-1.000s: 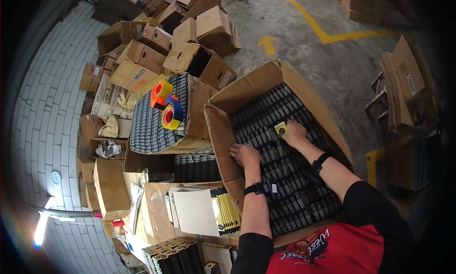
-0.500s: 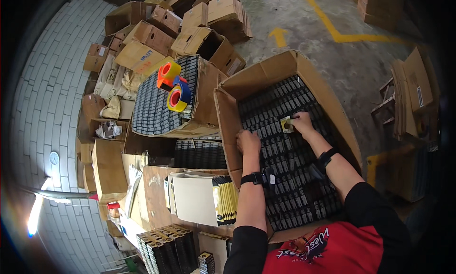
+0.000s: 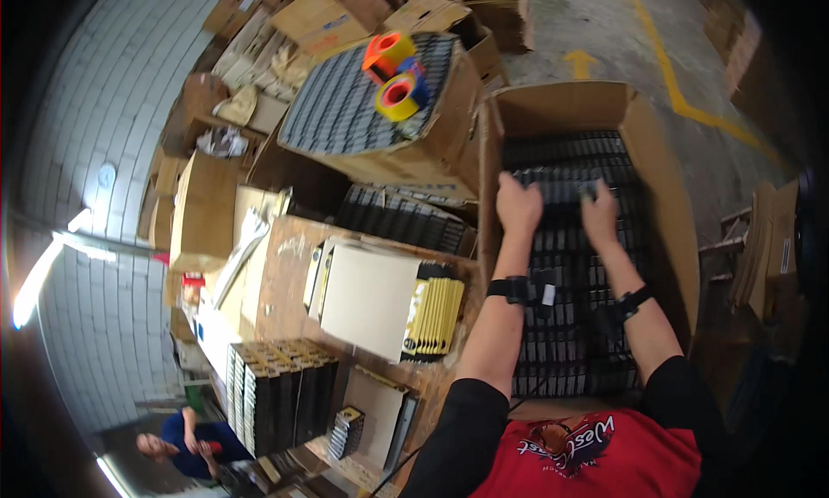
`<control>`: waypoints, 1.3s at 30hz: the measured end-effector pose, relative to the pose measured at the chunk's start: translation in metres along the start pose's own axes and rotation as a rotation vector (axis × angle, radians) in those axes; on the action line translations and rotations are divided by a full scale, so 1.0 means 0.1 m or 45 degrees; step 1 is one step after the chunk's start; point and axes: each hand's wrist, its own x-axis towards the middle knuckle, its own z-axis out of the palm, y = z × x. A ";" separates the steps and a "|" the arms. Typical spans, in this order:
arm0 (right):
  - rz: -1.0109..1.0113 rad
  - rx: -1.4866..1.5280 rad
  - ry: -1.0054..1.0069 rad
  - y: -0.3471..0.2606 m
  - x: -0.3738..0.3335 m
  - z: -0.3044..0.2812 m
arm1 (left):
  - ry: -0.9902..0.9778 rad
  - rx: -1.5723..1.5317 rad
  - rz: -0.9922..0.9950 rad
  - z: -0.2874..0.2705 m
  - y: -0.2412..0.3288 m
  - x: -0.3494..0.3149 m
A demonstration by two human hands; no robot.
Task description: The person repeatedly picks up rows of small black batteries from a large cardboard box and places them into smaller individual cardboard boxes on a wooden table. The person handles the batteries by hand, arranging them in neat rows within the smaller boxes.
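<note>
Both hands are inside a tall open cardboard carton (image 3: 665, 204) packed with rows of small black boxes (image 3: 570, 282). My left hand (image 3: 520, 206), closed, grips the left end of a row of small dark boxes (image 3: 560, 192). At that row's other end, the fingers of my right hand (image 3: 600, 213) are closed too, pressing inward. Motion blurs the fingertips. I cannot tell whether the row is lifted clear of the boxes beneath it.
Left of the carton, another full carton (image 3: 466, 109) bears tape dispensers (image 3: 399, 96). A wooden table (image 3: 285, 247) holds pale card sheets (image 3: 367, 291), yellow packs (image 3: 433, 317) and stacked black boxes (image 3: 285, 394). A person (image 3: 190, 446) is at lower left. Flattened cardboard (image 3: 773, 247) stands at right.
My view has shifted, so the carton appears farther right. The small yellow-and-white piece that was in my right hand no longer shows. Both hands now grip a row of dark boxes between them.
</note>
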 end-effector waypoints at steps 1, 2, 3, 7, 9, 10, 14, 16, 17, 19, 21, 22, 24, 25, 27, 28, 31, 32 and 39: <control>0.018 0.026 -0.094 -0.30 0.05 -0.22 | 0.073 -0.150 0.016 -0.16 0.11 -0.10; -0.115 0.021 0.100 -0.34 0.07 -0.25 | 0.248 -0.191 0.211 -0.28 0.15 -0.17; -0.242 0.089 0.148 -0.49 0.10 -0.34 | 0.390 -0.354 0.410 -0.44 0.15 -0.22; -0.379 0.580 -0.056 -1.77 -0.40 -0.86 | 0.486 -0.662 0.641 -1.64 0.19 -0.90; -0.531 0.672 -0.254 -2.28 -0.87 -0.81 | 0.482 -0.616 0.669 -2.23 -0.33 -1.28; -0.572 0.648 -0.408 -2.46 -1.15 -0.73 | 0.407 -0.741 0.649 -2.46 -0.66 -1.51; -0.711 0.346 -1.022 -3.07 -2.38 -0.33 | 0.390 -0.853 0.185 -3.15 -2.13 -2.66; -0.883 0.279 -1.210 -3.07 -2.99 0.00 | 0.549 -0.802 -0.040 -3.27 -2.73 -3.24; -0.978 0.259 -1.246 -3.03 -3.26 0.18 | 0.576 -0.848 -0.220 -3.29 -2.96 -3.47; -0.960 0.294 -1.422 -2.94 -3.70 0.56 | 0.768 -0.818 -0.347 -3.16 -3.61 -3.85; -0.936 0.261 -1.594 -2.84 -3.97 0.93 | 0.892 -0.867 -0.502 -3.14 -3.94 -4.06; -0.912 0.242 -1.706 -2.80 -4.03 1.11 | 0.911 -0.822 -0.560 -3.19 -4.00 -4.11; -0.929 0.253 -1.852 -2.75 -4.05 1.39 | 0.958 -0.832 -0.622 -3.25 -4.15 -4.18; -0.977 0.290 -1.893 -2.73 -4.05 1.52 | 0.981 -0.715 -0.611 -3.20 -4.28 -4.19; -0.916 0.448 -2.013 -2.82 -4.03 1.66 | 1.015 -0.479 -0.589 -3.11 -4.46 -4.19; -0.925 0.355 -2.081 -2.83 -3.98 1.75 | 1.014 -0.419 -0.575 -3.21 -4.27 -4.07; -1.026 0.041 -2.141 -2.82 -3.98 1.94 | 0.963 -0.348 -0.680 -3.27 -4.39 -4.02; -1.061 -0.071 -2.136 -2.82 -4.01 1.98 | 0.981 -0.364 -0.690 -3.27 -4.39 -4.01; -1.069 -0.295 -1.823 -2.81 -4.25 2.19 | 0.807 0.251 -0.733 -3.40 -4.11 -3.73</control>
